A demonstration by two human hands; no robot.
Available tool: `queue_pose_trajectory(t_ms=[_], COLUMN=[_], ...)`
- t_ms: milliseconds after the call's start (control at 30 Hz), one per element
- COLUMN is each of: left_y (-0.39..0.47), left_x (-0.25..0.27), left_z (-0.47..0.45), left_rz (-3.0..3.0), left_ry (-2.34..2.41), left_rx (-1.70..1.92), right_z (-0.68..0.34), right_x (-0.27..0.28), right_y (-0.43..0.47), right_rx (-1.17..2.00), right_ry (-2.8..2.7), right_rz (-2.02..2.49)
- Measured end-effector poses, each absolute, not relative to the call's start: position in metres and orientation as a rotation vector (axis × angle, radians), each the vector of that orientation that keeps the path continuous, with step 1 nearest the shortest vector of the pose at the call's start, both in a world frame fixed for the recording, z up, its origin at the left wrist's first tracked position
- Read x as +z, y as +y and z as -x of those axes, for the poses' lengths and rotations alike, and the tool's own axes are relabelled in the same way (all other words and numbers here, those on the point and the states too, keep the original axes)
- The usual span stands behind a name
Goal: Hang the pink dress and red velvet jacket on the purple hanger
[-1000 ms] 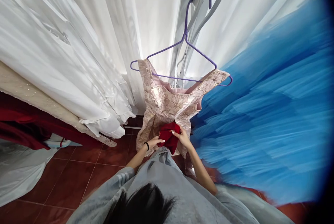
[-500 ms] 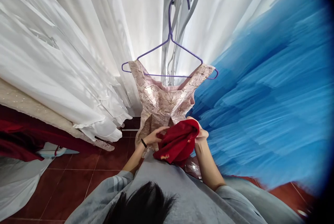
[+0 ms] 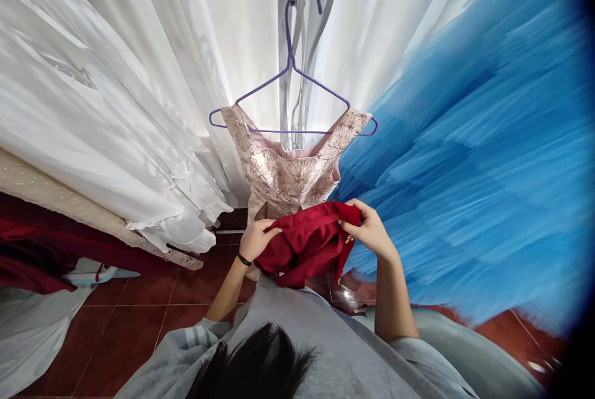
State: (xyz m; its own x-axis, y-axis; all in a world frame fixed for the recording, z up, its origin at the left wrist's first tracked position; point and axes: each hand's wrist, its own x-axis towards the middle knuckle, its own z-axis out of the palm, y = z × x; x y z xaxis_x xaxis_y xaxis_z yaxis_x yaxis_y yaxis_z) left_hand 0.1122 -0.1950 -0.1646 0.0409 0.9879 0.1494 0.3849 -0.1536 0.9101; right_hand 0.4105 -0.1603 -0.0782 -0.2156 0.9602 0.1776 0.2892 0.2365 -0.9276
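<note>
Pulled red cloth (image 3: 307,239) wider since earlier frame | pinching it in left hand (image 3: 255,241) and right hand (image 3: 373,232), apart, seemingly to keep it stretched | held before hanging dress (image 3: 294,177)

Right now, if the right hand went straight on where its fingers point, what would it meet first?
Beyond the red cloth it holds, the right hand would probably meet the pink dress first, though depth is unclear.

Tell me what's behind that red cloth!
Behind the red cloth is a pink patterned dress on a purple hanger. Its top shows above the cloth; much of its lower part is covered, so I can't see that bit.
</note>
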Motion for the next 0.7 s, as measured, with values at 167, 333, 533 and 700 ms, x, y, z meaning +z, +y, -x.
queue_pose_trajectory(t_ms=[167,333,533,700], left_y=[-0.194,-0.197,-0.200,-0.199], left_x=[-0.119,-0.071,-0.036,-0.059], left_z=[-0.093,-0.097,-0.105,-0.096], left_rz=[-1.778,-1.790,-1.882,-1.831], left_ry=[1.554,1.468,1.215,1.189], left_rx=[1.381,1.454,1.316,0.711], right_z=[-0.421,-0.382,-0.331,-0.347], right_x=[-0.083,-0.051,-0.038,-0.031], right_y=[-0.161,-0.169,-0.159,-0.160], right_rx=[0.721,0.084,0.318,0.337], right_ry=[-1.796,-1.904,-2.357,-2.049], right_rz=[1.212,1.355,1.229,1.066])
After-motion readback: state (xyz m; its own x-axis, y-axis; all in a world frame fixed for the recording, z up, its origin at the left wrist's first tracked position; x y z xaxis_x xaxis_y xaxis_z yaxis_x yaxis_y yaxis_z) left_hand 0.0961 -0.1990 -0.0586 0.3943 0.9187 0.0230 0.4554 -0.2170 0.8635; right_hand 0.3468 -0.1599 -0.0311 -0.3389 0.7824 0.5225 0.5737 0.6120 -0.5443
